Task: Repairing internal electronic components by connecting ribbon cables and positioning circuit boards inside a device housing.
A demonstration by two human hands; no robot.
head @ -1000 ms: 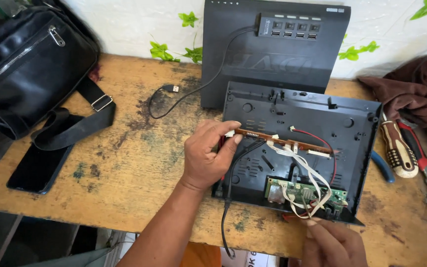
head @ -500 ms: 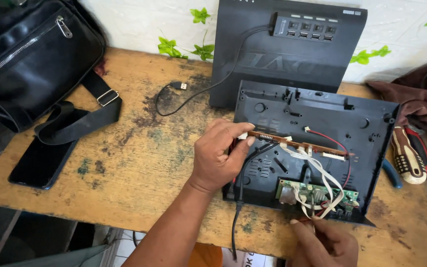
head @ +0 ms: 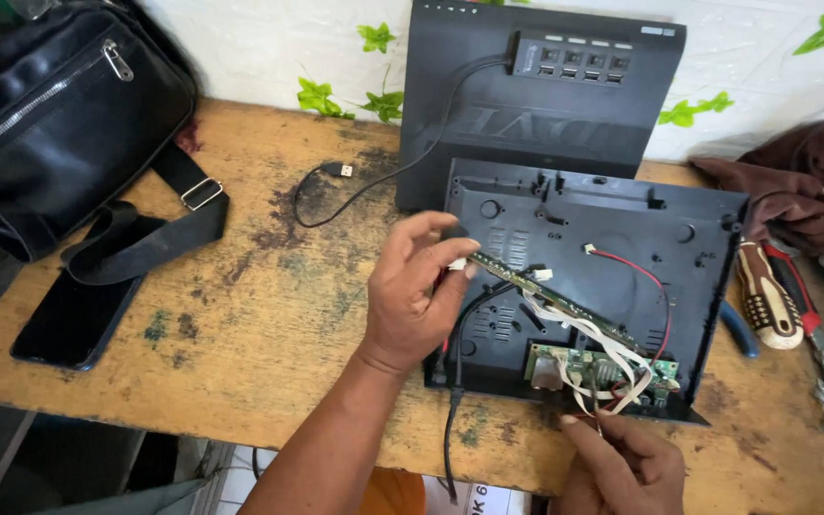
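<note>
1. A narrow green circuit strip (head: 565, 303) is held at its left end by the left hand (head: 419, 298); fingers (head: 450, 277) are clamped on it, above the open black case (head: 665, 224) on the desk (head: 269, 315).
2. The right hand (head: 622, 463) is at the case's near edge; its fingers are closed on what seems a thin wire or probe by the small board (head: 588, 367).
3. White ribbon cables (head: 579, 334) and a red wire (head: 646, 281) run from strip to board.
4. Judgement: the strip is best kept level and gripped by its edges, so the cables are not strained.
5. A white label patch is seen on the upright cover (head: 545, 105), top right corner; a black hub (head: 574, 57) with a row of ports is stuck beside it.
6. Also noted: bag (head: 50, 114), phone (head: 73, 319), screwdriver (head: 765, 296).
</note>
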